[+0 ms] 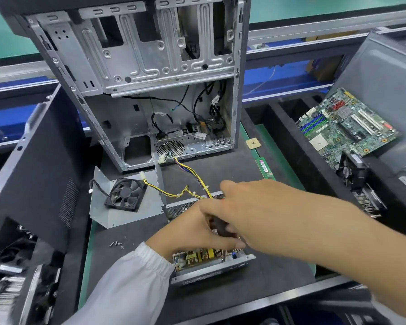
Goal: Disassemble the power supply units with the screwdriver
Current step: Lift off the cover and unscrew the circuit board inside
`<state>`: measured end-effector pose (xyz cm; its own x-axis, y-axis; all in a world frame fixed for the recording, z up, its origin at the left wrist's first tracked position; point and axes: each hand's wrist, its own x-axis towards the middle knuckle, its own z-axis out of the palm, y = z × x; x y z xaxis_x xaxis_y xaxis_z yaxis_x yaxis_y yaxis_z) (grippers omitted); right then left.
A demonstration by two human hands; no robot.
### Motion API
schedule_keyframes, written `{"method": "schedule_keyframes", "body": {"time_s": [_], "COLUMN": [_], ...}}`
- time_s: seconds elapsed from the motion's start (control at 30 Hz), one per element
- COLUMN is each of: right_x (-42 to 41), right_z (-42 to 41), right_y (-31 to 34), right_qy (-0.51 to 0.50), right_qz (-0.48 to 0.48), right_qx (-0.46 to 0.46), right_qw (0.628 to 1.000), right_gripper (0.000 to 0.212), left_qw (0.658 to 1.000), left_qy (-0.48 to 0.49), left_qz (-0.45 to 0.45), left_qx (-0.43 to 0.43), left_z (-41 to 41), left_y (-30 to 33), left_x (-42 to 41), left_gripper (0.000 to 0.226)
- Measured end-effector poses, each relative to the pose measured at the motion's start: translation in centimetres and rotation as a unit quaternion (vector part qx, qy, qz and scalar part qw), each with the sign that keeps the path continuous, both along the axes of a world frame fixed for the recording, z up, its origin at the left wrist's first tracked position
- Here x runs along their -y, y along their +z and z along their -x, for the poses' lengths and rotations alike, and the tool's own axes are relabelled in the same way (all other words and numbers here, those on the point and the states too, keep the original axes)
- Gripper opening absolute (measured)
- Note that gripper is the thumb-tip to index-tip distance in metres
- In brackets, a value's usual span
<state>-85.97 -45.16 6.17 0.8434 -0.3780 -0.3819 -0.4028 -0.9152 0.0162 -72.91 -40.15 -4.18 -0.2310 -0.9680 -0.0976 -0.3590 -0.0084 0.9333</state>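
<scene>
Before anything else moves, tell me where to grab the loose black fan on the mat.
Pinch the black fan by two opposite sides of its square frame, coming from above. It lies flat on the grey metal plate, blades facing up, so avoid the hub and its cable.

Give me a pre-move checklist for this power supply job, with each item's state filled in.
1. Power supply unit lid off, board exposed: ok.
2. Left hand steadying the unit: ok.
3. Right hand gripping the screwdriver: ok, dark handle shows between the fingers.
4. Tip seated in a screw: cannot tell, hands hide it.
5. Yellow wires clear of the work spot: not ok, they run under the right hand.
6. Loose screws grouped on the mat: ok.
</scene>
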Motion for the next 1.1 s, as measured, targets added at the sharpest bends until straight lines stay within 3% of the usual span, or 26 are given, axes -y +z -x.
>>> {"method": "schedule_keyframes", "body": {"time_s": [0.1, 0.17, 0.23, 0.33, 0.4, 0.53, 0.63, 0.7, 0.77, 0.83, 0.93, 1.0, 1.1], "right_x": [0.0, 0.0, -0.2, -0.2, 0.1, 0.5, 0.5, 0.4, 0.6, 0.8, 1.1, 0.9, 0.8], "right_z": [0.6, 0.0, -0.7, -1.1, -0.5, 0.6, 0.0, -0.5, -0.5, 0.2, 1.1, 1.0, -0.3], "right_y": [0.9, 1.0, 0.9, 0.2, -0.1, 0.7, 0.6, 0.0, -0.5, -0.7, 0.2, 0.5, 0.1], "right_qy": [0.019, -0.016, -0.040, -0.024, 0.000, 0.031, -0.013, -0.011, 0.007, 0.013, 0.026, 0.009, -0.026], "right_qz": [-0.076, -0.028, 0.048, 0.078, 0.047, -0.052, 0.035, 0.088, 0.084, 0.014, -0.102, -0.069, 0.039], "right_qx": [0.021, 0.047, 0.044, 0.021, 0.029, 0.053, 0.067, 0.059, 0.050, 0.061, 0.067, 0.079, 0.073], "right_qw": [0.997, 0.998, 0.997, 0.996, 0.998, 0.997, 0.997, 0.994, 0.995, 0.998, 0.992, 0.994, 0.996], "right_gripper": [0.036, 0.045, 0.052, 0.035, 0.019, 0.036, 0.050, 0.042, 0.019, 0.019, 0.036, 0.041, 0.044], "left_qw": [1.000, 0.999, 1.000, 0.997, 1.000, 0.999, 0.999, 0.999, 1.000, 1.000, 1.000, 1.000, 0.999], "left_qy": [0.007, 0.020, 0.016, 0.002, -0.002, -0.008, 0.006, 0.012, -0.004, 0.010, 0.016, 0.022, 0.030], "left_qz": [0.014, 0.020, -0.001, -0.071, -0.008, 0.042, 0.036, 0.026, 0.022, 0.027, 0.015, 0.021, 0.027], "left_qx": [0.005, 0.018, 0.007, -0.042, -0.002, 0.030, 0.013, 0.025, 0.006, -0.002, 0.001, 0.006, -0.014], "left_z": [0.2, 0.1, 0.1, 1.0, 0.8, 0.0, 0.0, 0.3, 0.5, 0.4, -0.5, -0.5, -0.3], "left_y": [-0.3, -0.8, -1.3, 0.2, 0.4, 0.0, -0.6, -0.5, -0.2, 0.7, -0.2, -0.5, -0.3], "left_x": [-0.1, 0.0, 0.1, -0.4, 0.0, 0.1, 0.6, 0.8, 0.7, 0.6, 0.6, 0.8, 0.8], "left_gripper": [0.020, 0.042, 0.027, 0.015, 0.016, 0.029, 0.017, 0.025, 0.008, 0.024, 0.023, 0.021, 0.057]}}
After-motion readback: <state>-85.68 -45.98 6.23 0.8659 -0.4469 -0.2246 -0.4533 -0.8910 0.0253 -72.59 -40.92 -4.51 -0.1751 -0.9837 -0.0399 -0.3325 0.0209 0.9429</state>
